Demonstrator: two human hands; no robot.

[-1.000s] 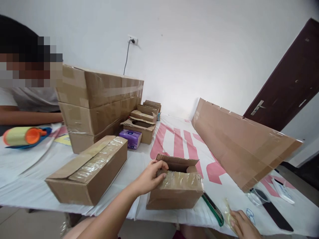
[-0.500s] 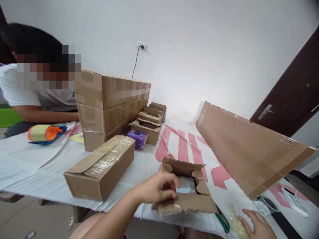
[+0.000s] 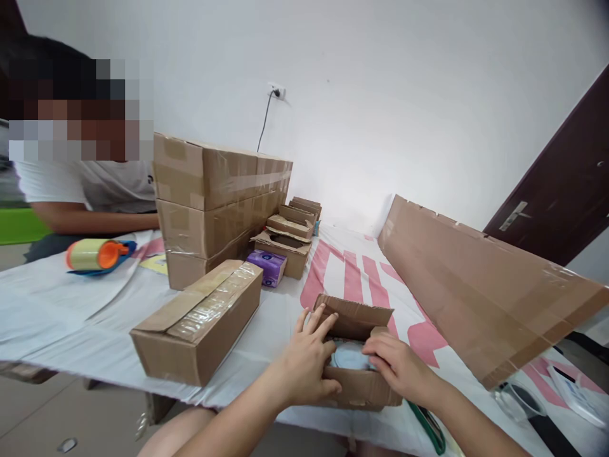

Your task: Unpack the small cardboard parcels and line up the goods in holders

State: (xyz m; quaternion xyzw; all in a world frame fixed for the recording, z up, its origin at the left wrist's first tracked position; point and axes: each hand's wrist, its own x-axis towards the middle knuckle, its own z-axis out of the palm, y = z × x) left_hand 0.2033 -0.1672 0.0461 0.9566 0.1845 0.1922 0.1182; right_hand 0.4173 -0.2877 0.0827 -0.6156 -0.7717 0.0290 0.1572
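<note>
A small cardboard box (image 3: 356,384) stands at the near table edge with its long flaps raised. Something white and rounded (image 3: 349,355) shows inside it, partly covered by my fingers. My left hand (image 3: 309,358) lies over the box's left end, fingers spread toward the back flap (image 3: 354,314) and thumb at the front side. At the right end, my right hand (image 3: 397,365) has its fingers bent together over the short flap, the thumb tucked below. A green-edged object (image 3: 431,428) lies under my right wrist.
A taped long box (image 3: 190,343) lies left, before a stack of boxes (image 3: 223,178). Behind are a purple pack (image 3: 267,268) and open boxes (image 3: 288,254). A large cardboard sheet (image 3: 476,279) leans at right. A person (image 3: 95,184) sits left, near an orange tape dispenser (image 3: 98,254).
My right hand has moved left from the table's right side onto the box's right end. My left hand has spread its fingers over the left end. The front flap no longer hangs outward.
</note>
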